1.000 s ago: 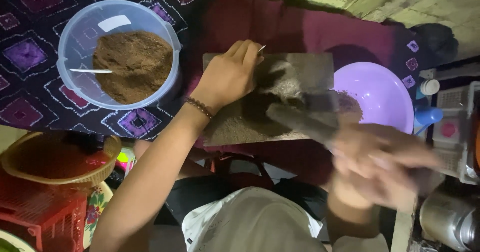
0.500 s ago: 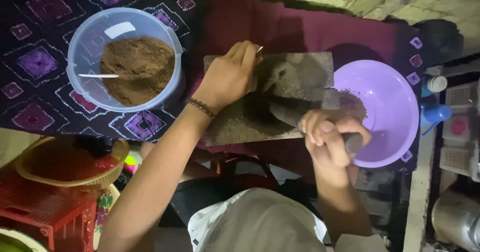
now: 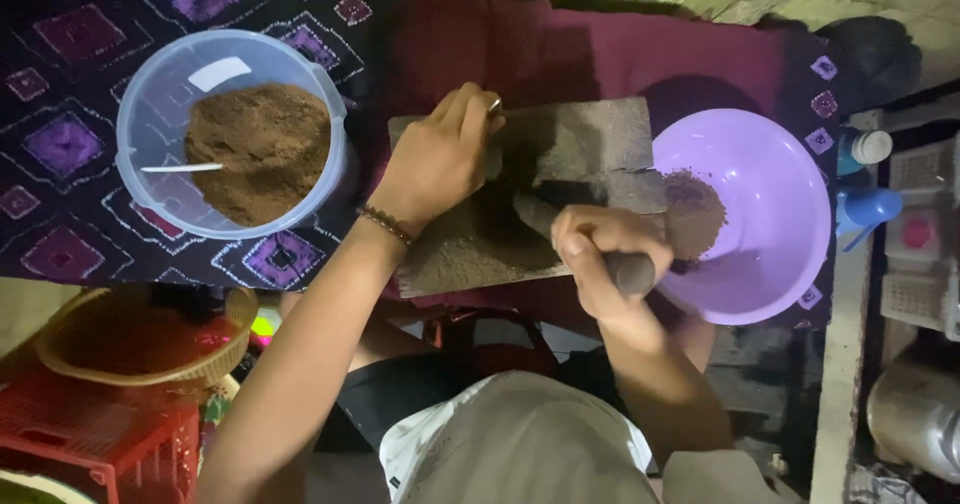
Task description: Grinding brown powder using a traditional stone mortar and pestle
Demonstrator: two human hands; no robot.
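A flat grey grinding stone (image 3: 590, 134) lies in front of me, dusted with brown powder. My left hand (image 3: 435, 159) rests on its left part, fingers curled over one end of a dark stone roller (image 3: 540, 209). My right hand (image 3: 600, 259) is closed around the roller's other end near the slab's front edge. A purple plastic bowl (image 3: 775, 214) sits against the slab's right side, with a heap of brown powder (image 3: 695, 214) at its left rim. A clear plastic tub (image 3: 165, 84) at the left holds more brown powder (image 3: 255, 149) and a white spoon (image 3: 180, 168).
A dark cloth with purple squares (image 3: 60, 144) lies under the tub. A woven basket (image 3: 140, 339) and a red crate (image 3: 100, 444) are at lower left. Bottles (image 3: 865, 209), white racks and a metal pot (image 3: 915, 414) crowd the right edge.
My right hand has come back from the right, blurred a second ago, and now grips the roller's end over the slab. My left hand has stayed on the stone.
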